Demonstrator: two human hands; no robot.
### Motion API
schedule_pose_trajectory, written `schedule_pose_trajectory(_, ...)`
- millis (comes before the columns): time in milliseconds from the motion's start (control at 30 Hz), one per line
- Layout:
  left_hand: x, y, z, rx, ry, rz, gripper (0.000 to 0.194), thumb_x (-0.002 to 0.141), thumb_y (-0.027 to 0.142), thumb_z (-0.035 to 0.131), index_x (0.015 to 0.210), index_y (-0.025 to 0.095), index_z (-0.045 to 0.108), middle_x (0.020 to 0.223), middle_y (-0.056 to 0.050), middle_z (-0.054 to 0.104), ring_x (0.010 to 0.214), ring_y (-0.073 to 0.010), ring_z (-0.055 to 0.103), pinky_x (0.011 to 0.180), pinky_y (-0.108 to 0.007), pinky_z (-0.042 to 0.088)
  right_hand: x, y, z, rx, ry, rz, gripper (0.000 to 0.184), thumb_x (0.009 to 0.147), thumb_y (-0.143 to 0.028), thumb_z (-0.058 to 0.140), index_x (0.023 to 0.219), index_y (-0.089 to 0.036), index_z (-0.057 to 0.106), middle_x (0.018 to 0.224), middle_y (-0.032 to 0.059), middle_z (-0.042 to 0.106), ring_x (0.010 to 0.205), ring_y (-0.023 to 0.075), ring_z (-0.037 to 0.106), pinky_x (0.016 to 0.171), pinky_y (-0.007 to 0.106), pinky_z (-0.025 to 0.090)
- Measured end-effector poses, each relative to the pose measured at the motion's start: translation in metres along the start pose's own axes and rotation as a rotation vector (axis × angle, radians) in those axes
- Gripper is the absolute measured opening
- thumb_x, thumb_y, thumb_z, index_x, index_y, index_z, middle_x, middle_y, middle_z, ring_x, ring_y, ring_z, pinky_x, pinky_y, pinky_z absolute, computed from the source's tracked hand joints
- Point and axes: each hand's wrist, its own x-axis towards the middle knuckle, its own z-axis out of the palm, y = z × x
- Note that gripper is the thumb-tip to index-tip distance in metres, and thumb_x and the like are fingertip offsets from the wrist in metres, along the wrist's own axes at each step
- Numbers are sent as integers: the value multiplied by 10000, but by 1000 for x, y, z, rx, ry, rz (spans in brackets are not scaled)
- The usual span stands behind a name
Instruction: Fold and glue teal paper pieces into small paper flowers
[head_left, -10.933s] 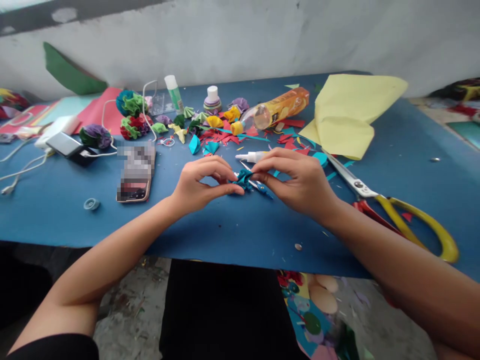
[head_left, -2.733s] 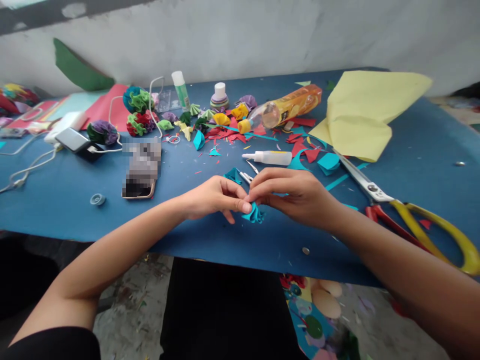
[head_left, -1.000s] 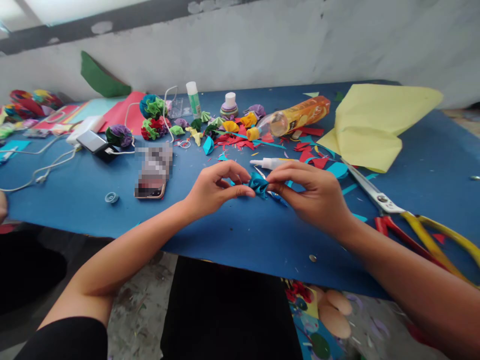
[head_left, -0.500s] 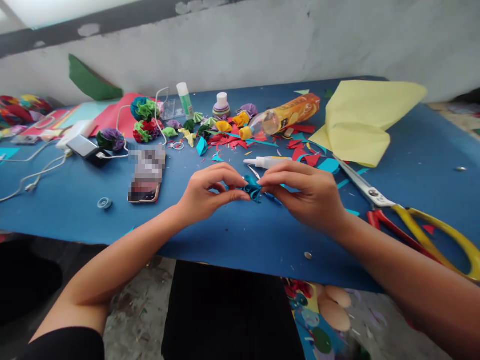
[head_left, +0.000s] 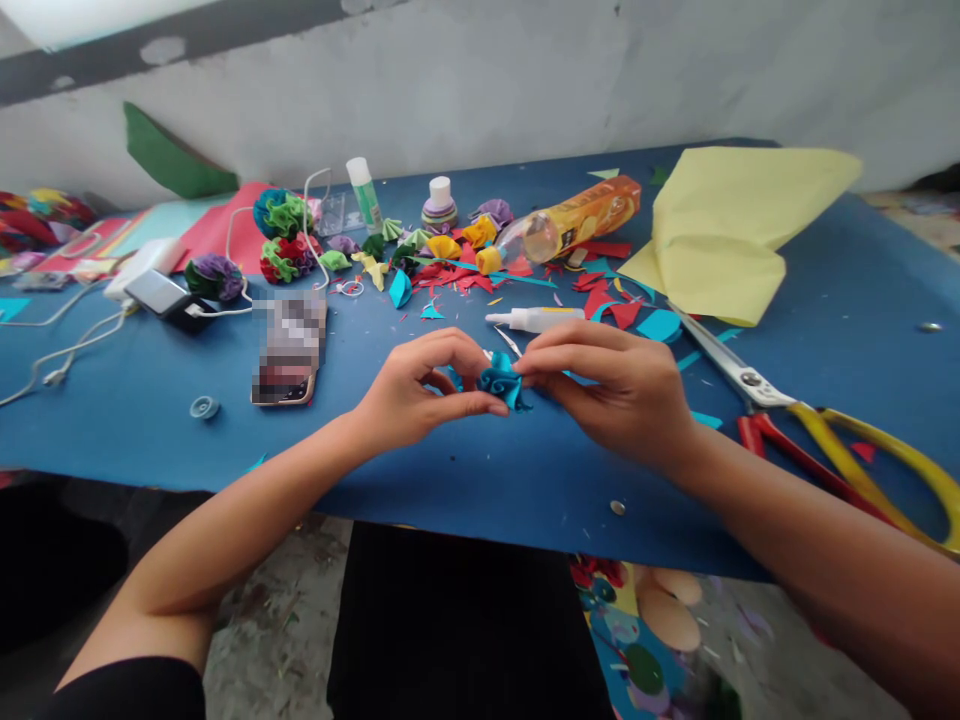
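A small blue folded paper flower (head_left: pixel 501 382) with curled petals is held just above the table, between both hands. My left hand (head_left: pixel 427 385) pinches its left side between thumb and fingers. From the other side, my right hand (head_left: pixel 611 385) grips its edge with thumb and forefinger. Just beyond the fingers lies a white glue tube (head_left: pixel 538 319), its nozzle pointing left. Beneath the tube shows part of a thin pale tool (head_left: pixel 508 342), otherwise hidden by my right hand.
Large scissors (head_left: pixel 757 388) with red and yellow handles lie right, by a yellow paper sheet (head_left: pixel 720 235). Red paper scraps (head_left: pixel 469 277), a plastic bottle (head_left: pixel 570 225) and a glue stick (head_left: pixel 364 195) stand or lie behind. A phone (head_left: pixel 289 350) and cables are left.
The blue paper flower has turned in my fingers, and more of its curled petals now face me. My hands stay nearly in place; the camera view has shifted slightly.
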Motion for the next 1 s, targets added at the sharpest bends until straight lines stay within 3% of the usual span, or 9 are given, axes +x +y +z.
schedule_pose_trajectory(100,1,0,1,-164,5,-74,213,631,230,852,690,141,667,739,0,617,626,-74,591,438,-118,514,0,-1,-1,12,8,-14,157,865,-65,592,881,-204,662,850,22,695,803,101,679,730,210,572)
schedule_pose_trajectory(267,3,2,1,-324,-2,-116,68,726,186,777,706,154,722,714,7,619,574,-61,594,430,-128,555,-1,-1,-2,34,37,10,171,841,-45,617,874,-207,659,861,22,695,821,106,683,714,203,569)
schedule_pose_trajectory(600,3,6,2,-168,38,-15,182,835,199,660,674,144,724,680,-9,629,567,-51,591,466,-113,548,-1,1,-2,-34,62,49,175,843,-83,627,874,-247,679,875,6,716,861,135,694,738,249,583)
schedule_pose_trajectory(800,0,3,2,-167,70,-17,61,784,167,713,816,179,764,754,-2,650,553,-43,596,436,-119,562,-2,1,-2,-86,63,91,146,855,-126,623,871,-249,701,889,18,727,835,145,699,741,264,586)
schedule_pose_trajectory(1000,-1,3,2,-99,106,-35,108,692,242,809,700,156,744,695,0,649,500,-41,565,370,-118,484,-2,0,1,-33,25,71,178,868,-91,583,872,-236,687,850,13,709,793,121,685,713,246,576)
